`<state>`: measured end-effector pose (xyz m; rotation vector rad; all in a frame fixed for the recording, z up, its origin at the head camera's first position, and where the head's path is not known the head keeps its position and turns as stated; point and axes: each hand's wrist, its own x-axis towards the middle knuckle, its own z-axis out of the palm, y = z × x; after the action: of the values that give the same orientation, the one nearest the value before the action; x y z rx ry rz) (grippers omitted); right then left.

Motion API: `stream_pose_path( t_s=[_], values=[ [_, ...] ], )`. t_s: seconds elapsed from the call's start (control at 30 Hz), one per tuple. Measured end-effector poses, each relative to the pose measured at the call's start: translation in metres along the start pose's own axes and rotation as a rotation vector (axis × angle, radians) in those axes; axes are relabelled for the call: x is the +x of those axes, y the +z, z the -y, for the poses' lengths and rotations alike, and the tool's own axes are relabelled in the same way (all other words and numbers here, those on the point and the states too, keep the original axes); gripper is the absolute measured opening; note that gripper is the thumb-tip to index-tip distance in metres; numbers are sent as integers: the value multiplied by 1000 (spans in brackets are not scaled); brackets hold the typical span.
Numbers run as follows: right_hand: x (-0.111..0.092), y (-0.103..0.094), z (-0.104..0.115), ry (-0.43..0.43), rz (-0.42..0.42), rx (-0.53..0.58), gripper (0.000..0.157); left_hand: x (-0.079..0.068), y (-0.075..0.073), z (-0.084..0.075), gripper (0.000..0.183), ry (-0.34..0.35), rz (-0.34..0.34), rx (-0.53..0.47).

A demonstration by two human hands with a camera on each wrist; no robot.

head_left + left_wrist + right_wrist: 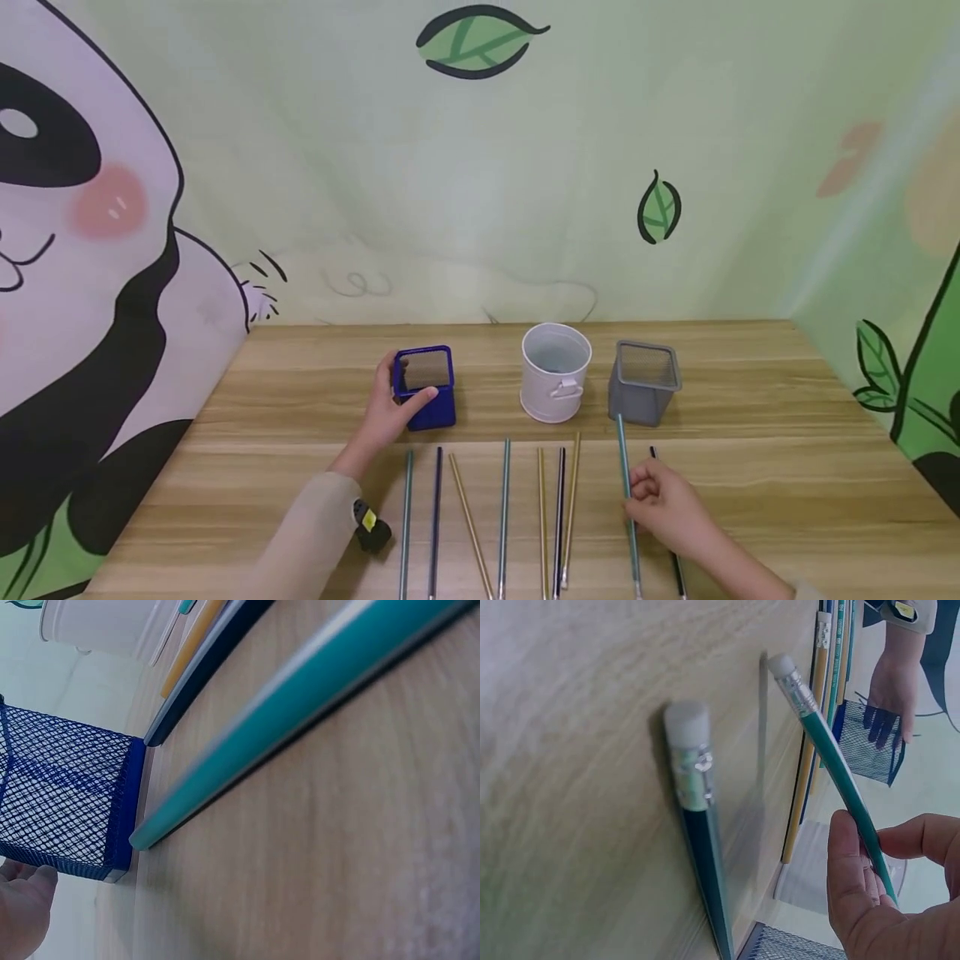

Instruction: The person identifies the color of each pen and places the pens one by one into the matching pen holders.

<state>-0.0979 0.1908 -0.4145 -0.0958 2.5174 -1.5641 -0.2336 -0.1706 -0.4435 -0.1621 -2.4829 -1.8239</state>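
My left hand (386,414) grips a blue mesh pencil holder (437,410) by its left side, thumb across the near face. The holder stands at the back left of the table. Between thumb and fingers, my right hand (666,507) pinches a teal pencil (832,754) around its middle. Its white eraser end is raised off the wood in the right wrist view, with a shadow beside it. A dark pencil (703,859) with a white eraser lies just right of that hand. No pencil shows inside the blue holder.
A white metal bucket (551,392) and a grey mesh holder (641,404) stand to the right of the blue one. Several teal, dark blue and gold pencils, among them a gold pencil (468,517), lie along the table's front. A leaf-printed backdrop (480,167) rises behind.
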Motion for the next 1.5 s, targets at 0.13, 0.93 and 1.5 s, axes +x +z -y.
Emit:
stream_pose_path(
  t_s=[0.13,0.93,1.5],
  values=[
    [-1,2,0,-16,-11,12,28,-3,-1,1,88,-20,-2,3],
    [-6,5,23,-12,-184,24,13,-2,0,0,88,13,-15,-27],
    [-4,9,38,-132,-239,138,13,-1,0,0,88,-15,-12,-21]
  ],
)
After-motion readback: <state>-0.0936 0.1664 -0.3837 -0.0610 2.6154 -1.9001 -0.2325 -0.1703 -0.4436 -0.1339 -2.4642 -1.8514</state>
